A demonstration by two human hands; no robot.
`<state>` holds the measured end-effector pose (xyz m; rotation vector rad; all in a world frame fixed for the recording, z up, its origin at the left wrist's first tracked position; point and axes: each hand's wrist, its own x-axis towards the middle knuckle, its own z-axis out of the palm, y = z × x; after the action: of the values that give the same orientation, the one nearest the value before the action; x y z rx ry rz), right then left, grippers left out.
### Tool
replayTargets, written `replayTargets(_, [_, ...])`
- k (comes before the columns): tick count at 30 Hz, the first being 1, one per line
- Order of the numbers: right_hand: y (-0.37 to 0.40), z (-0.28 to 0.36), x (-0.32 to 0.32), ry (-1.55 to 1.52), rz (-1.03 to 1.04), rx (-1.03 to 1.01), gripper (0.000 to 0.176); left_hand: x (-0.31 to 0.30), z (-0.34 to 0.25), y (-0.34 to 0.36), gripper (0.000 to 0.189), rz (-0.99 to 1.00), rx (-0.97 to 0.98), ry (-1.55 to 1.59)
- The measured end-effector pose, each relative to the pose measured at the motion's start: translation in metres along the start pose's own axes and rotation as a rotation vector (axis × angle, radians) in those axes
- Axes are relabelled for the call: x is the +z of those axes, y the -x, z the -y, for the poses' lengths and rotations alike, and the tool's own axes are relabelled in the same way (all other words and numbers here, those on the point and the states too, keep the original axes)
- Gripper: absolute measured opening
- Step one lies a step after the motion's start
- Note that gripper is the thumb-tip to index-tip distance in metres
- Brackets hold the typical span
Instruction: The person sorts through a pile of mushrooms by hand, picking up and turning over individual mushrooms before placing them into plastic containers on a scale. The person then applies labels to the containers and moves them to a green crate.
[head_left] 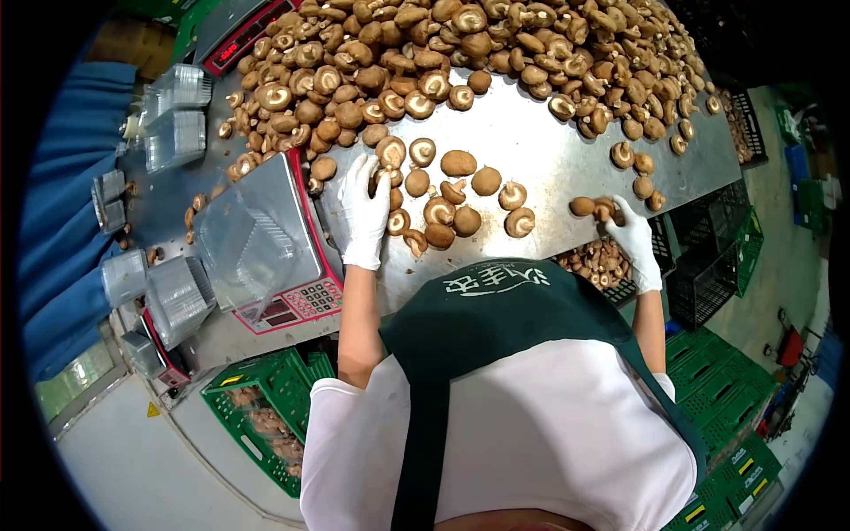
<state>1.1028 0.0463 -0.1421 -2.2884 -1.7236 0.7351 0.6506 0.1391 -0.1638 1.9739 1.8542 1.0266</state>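
My left hand (365,212), in a white glove, rests on the metal table beside loose shiitake mushrooms. Its thumb and fingers curve round a brown shiitake mushroom, which they partly hide. Several shiitake mushrooms (440,211) lie scattered between my hands, some with caps up, others showing pale gills and stems. At the table's near right edge, my gloved right hand (633,241) is closed on shiitake mushrooms (604,210). Below that hand sits a dark crate holding small mushroom pieces (599,264).
A big heap of shiitake mushrooms (496,40) covers the far side. Left of my left hand stands a scale (305,301) bearing a clear plastic tray (243,243). More clear trays (177,296) are stacked farther left. Green crates (266,416) and black crates (708,257) stand below.
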Motion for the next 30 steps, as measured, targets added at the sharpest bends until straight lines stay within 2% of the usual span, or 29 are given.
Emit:
replayTargets(1, [0.007, -0.013, -0.001, 0.090, -0.061, 0.046, 0.043, 0.002, -0.002, -0.002, 0.032, -0.012, 0.030, -0.019])
replayTargets(4, [0.023, -0.028, -0.014, 0.231, -0.219, -0.077, 0.047, 0.006, -0.007, -0.005, 0.033, 0.029, 0.030, 0.040])
replayTargets(6, [0.022, -0.020, -0.020, 0.165, -0.281, -0.096, 0.049, 0.005, -0.008, -0.008, 0.033, 0.046, 0.077, 0.007])
replayTargets(8, [0.014, -0.005, -0.010, 0.115, -0.372, -0.159, 0.042, 0.006, -0.010, -0.009, 0.033, 0.057, 0.102, 0.005])
replayTargets(10, [0.003, 0.015, 0.007, 0.063, -0.434, -0.309, 0.035, 0.005, -0.015, -0.010, 0.033, 0.057, 0.122, 0.010])
replayTargets(11, [0.001, 0.034, 0.004, 0.071, -0.268, -0.317, 0.030, 0.007, -0.012, -0.010, 0.034, 0.054, 0.140, 0.013])
replayTargets(12, [-0.002, 0.037, 0.020, 0.145, -0.368, -0.409, 0.026, 0.006, -0.013, -0.010, 0.035, 0.082, 0.119, -0.001])
replayTargets(13, [-0.009, 0.033, 0.039, 0.125, -0.357, -0.403, 0.026, 0.006, -0.014, -0.010, 0.035, 0.083, 0.113, 0.011])
replayTargets(16, [-0.018, 0.034, 0.055, 0.253, -0.544, -0.426, 0.019, 0.005, -0.017, -0.008, 0.034, 0.093, 0.089, 0.033])
replayTargets(20, [-0.030, 0.007, 0.044, 0.398, -0.715, -0.259, 0.025, 0.004, -0.017, -0.007, 0.034, 0.121, 0.086, 0.029])
replayTargets(26, [-0.016, -0.034, 0.028, 0.410, -0.718, -0.149, 0.037, 0.005, -0.019, -0.008, 0.032, 0.117, 0.080, 0.064])
replayTargets(28, [-0.009, -0.047, 0.024, 0.424, -0.846, -0.079, 0.042, 0.006, -0.022, -0.007, 0.031, 0.129, 0.060, 0.060])
replayTargets(30, [-0.008, -0.069, 0.025, 0.396, -0.841, -0.071, 0.044, 0.007, -0.023, -0.007, 0.030, 0.133, 0.054, 0.071])
